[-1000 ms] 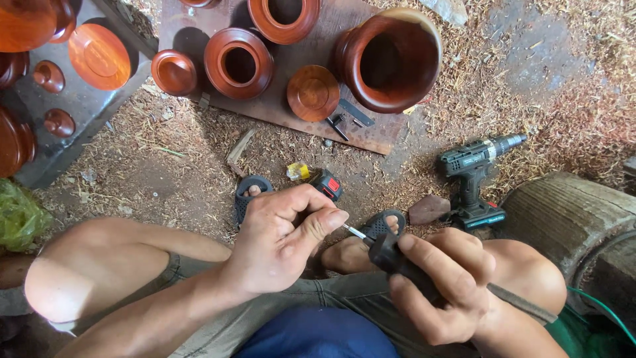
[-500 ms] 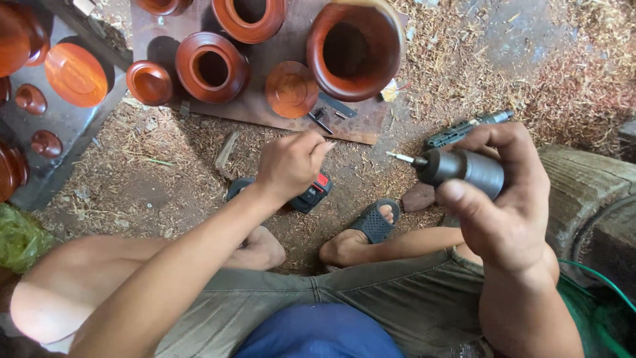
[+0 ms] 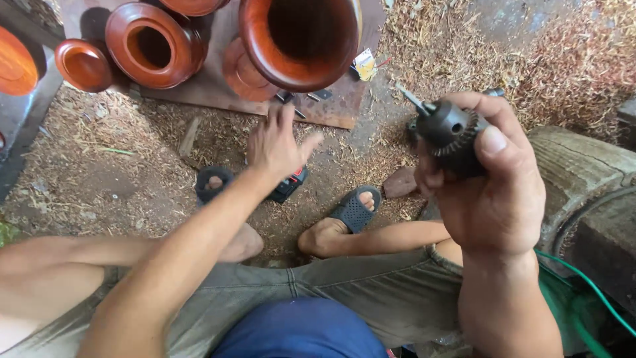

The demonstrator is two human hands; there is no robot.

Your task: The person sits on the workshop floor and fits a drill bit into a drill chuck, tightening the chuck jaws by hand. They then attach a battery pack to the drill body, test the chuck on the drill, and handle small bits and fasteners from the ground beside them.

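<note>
My right hand [image 3: 493, 179] is raised close to the camera and grips a dark metal drill chuck [image 3: 445, 127] with a thin bit sticking out up-left. My left hand [image 3: 277, 142] reaches forward over the ground with fingers spread and holds nothing. It hovers just above a small black and red tool [image 3: 289, 186] lying on the sawdust, and below a large reddish wooden vase [image 3: 298, 40] on a brown board [image 3: 331, 106].
More turned wooden bowls [image 3: 149, 43] and a small dish [image 3: 83, 64] stand at the upper left. My feet in dark sandals [image 3: 354, 209] rest on the sawdust-covered ground. A log [image 3: 586, 172] and a green hose [image 3: 583, 285] lie at the right.
The view has closed in on the ground. My left hand reached further forward and opened its fingers. My right hand lifted the chuck nearer the camera.
</note>
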